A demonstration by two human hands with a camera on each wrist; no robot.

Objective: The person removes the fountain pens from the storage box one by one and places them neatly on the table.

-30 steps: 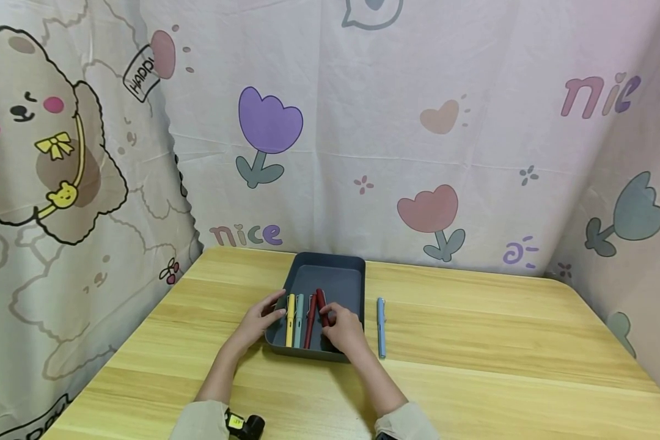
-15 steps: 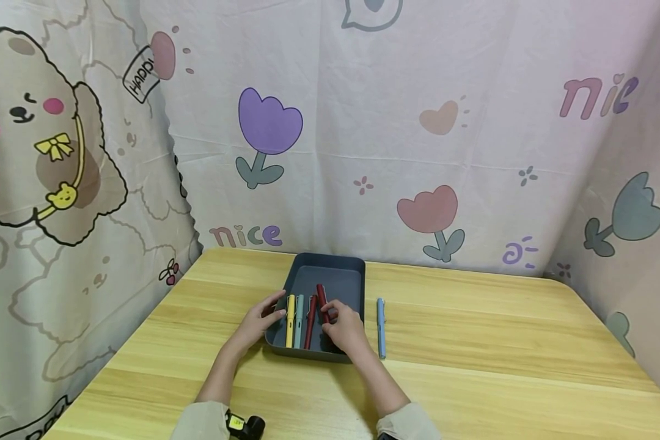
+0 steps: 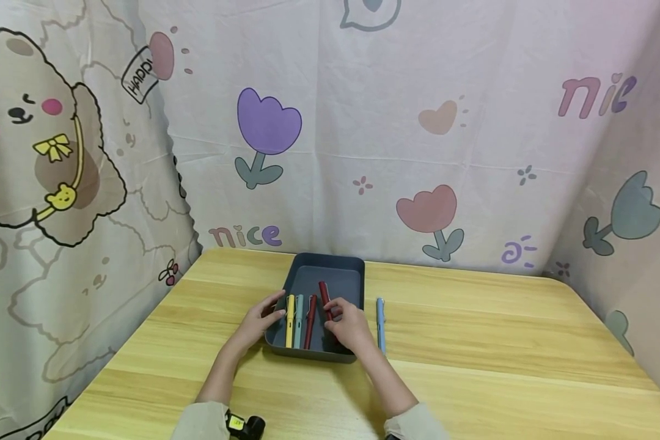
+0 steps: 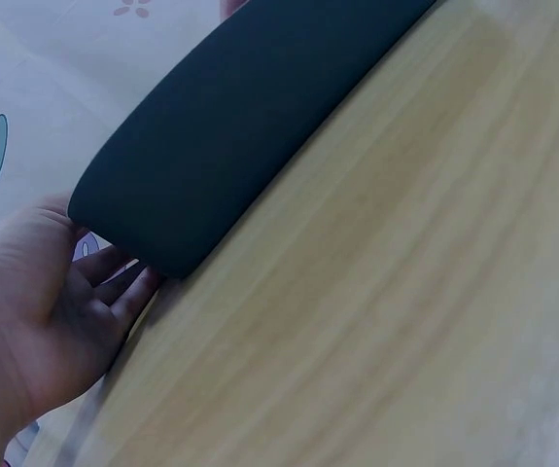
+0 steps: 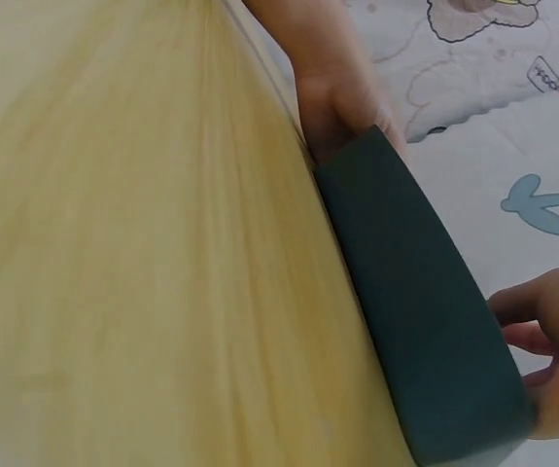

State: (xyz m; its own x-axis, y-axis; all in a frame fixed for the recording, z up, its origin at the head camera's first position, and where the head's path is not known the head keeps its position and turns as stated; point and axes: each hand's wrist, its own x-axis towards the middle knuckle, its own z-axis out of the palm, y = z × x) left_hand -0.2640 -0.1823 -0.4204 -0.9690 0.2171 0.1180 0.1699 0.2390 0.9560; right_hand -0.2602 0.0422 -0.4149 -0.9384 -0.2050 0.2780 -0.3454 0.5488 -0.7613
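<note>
A dark grey tray (image 3: 330,272) lies on the wooden table. Inside it, a yellow pen (image 3: 290,321), a grey-green pen (image 3: 299,321) and a dark red pen (image 3: 310,321) lie side by side. My right hand (image 3: 349,327) pinches a second dark red pen (image 3: 324,293) between thumb and fingers over the tray's right half; the lower end is hidden by the hand. At the tray's left side, my left hand (image 3: 255,321) holds the wall, thumb over the rim. In the left wrist view, the fingers (image 4: 138,292) of that hand lie along the tray's outer side.
A blue pen (image 3: 381,324) lies on the table (image 3: 500,342) just right of the tray, partly covered by the right forearm. A printed curtain (image 3: 341,146) hangs behind the table and at both sides.
My right hand has shifted slightly right with the dark red pen, widening the gap to the other red one. The left hand and the tray stay where they were.
</note>
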